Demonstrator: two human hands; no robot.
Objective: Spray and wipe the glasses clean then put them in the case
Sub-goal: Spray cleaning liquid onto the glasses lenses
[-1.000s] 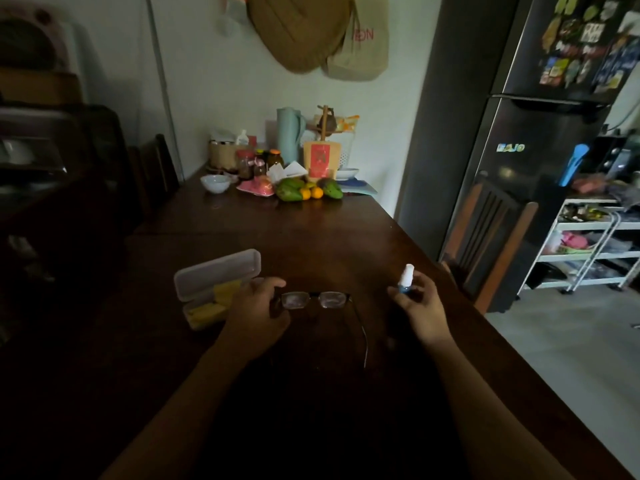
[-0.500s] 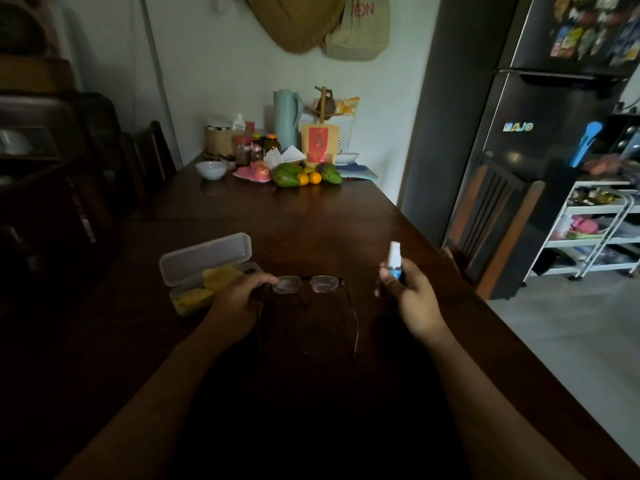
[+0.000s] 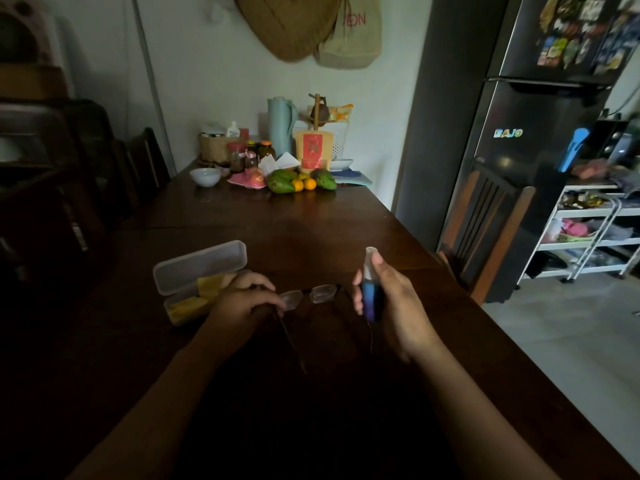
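Glasses (image 3: 313,294) sit between the two hands in the head view, lenses facing away from the person and both arms pointing back toward them. The left grip (image 3: 242,301) is clenched round the frame's left end, fingers curled over the hinge, so both lenses stick out just to its right. Whether the frame rests on the dark wooden desk (image 3: 311,233) or is held just above it cannot be told.

The right grip (image 3: 394,299) grasps a small spray bottle (image 3: 370,292) with a blue body and a white top, held nearly upright with one fingertip at the nozzle. The bottle stands just right of the right lens, close to it but apart.

The open case (image 3: 194,268) lies just left of and behind the left grip, its lid raised and a yellow cloth (image 3: 207,285) inside.
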